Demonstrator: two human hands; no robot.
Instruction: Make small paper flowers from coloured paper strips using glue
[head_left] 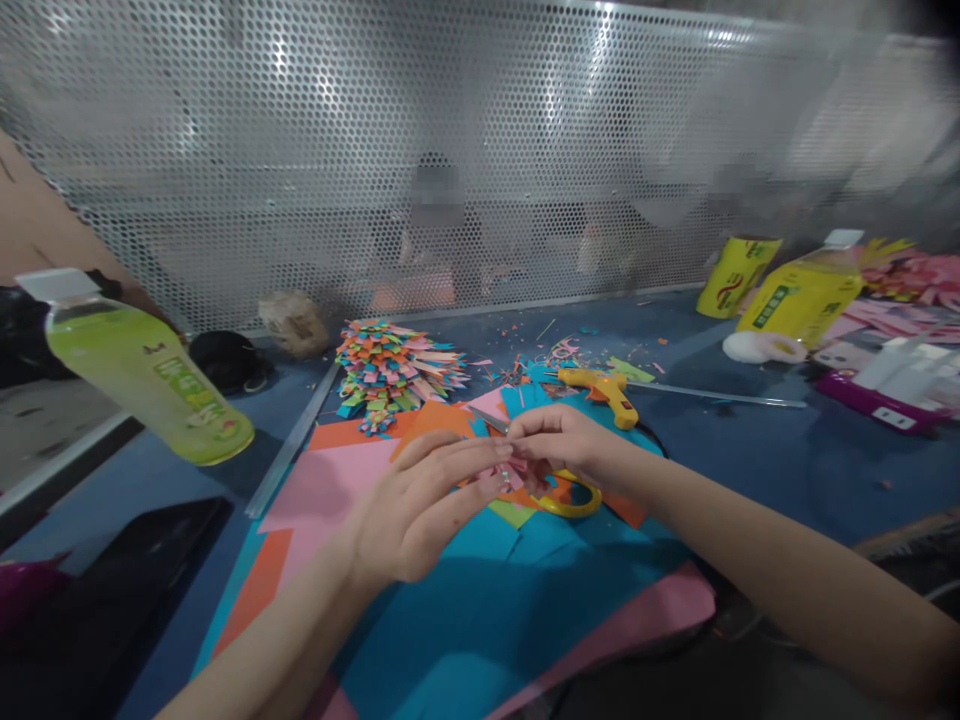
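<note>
Over the middle of the table, my left hand [427, 495] and my right hand [566, 438] meet fingertip to fingertip. Both are closed on a small pink paper piece [514, 478], partly hidden by my fingers. Below them lie sheets of blue paper [480, 590], pink paper [322, 480] and orange paper [424, 425]. Scissors with yellow handles [581, 508] rest on the sheets, partly under my right hand. Just beyond is a yellow glue gun [611, 390]. A cone-like bundle of fringed, multicoloured paper strips [394, 370] stands behind my left hand.
A green drink bottle [150, 370] leans at left, near a dark flat device [161, 540]. At right are a yellow drink bottle [806, 290], a yellow can [739, 275] and a purple tray [874, 400]. Paper scraps [566, 350] litter the back, before a perforated metal panel [510, 130].
</note>
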